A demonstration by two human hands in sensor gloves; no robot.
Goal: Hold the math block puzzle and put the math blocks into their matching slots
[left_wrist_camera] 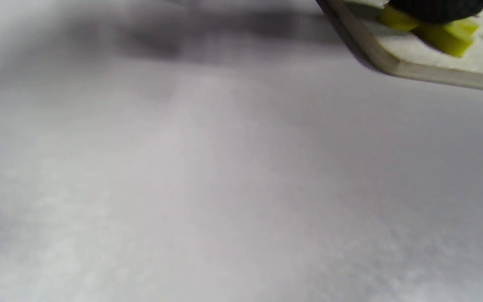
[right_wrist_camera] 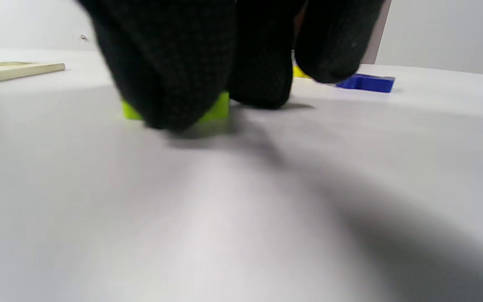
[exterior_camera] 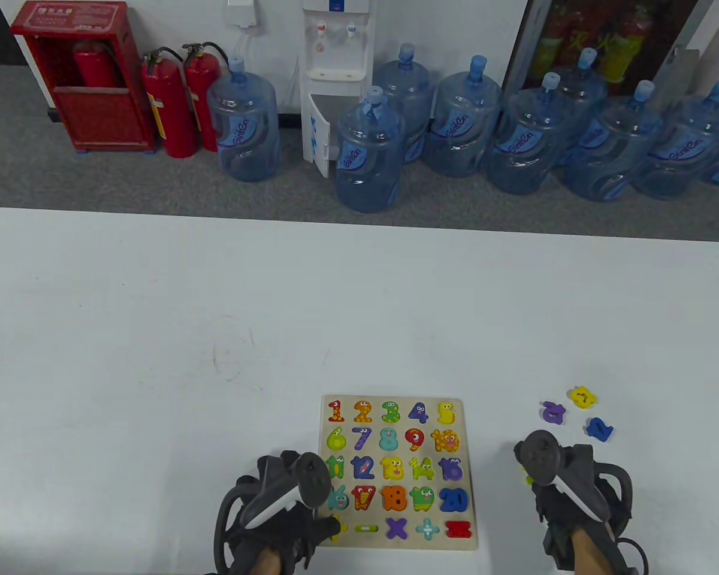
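Note:
The wooden number puzzle board (exterior_camera: pixel 431 426) lies near the table's front edge, its slots filled with coloured numbers and signs. My left hand (exterior_camera: pixel 326 527) presses on the board's bottom-left corner, a fingertip (left_wrist_camera: pixel 434 8) on a yellow-green piece (left_wrist_camera: pixel 451 40) there. My right hand (exterior_camera: pixel 530 476) is to the right of the board, with the fingers (right_wrist_camera: pixel 170 84) pinching a lime-green block (right_wrist_camera: pixel 220 107) that lies on the table. Three loose blocks lie beyond it: yellow (exterior_camera: pixel 582 396), purple (exterior_camera: pixel 553 412) and blue (exterior_camera: pixel 599 428). The blue block (right_wrist_camera: pixel 367 82) also shows in the right wrist view.
The white table (exterior_camera: pixel 215 299) stretches far to the left and back. Water bottles (exterior_camera: pixel 368 156), a dispenser and fire extinguishers (exterior_camera: pixel 171 102) stand on the floor beyond its far edge.

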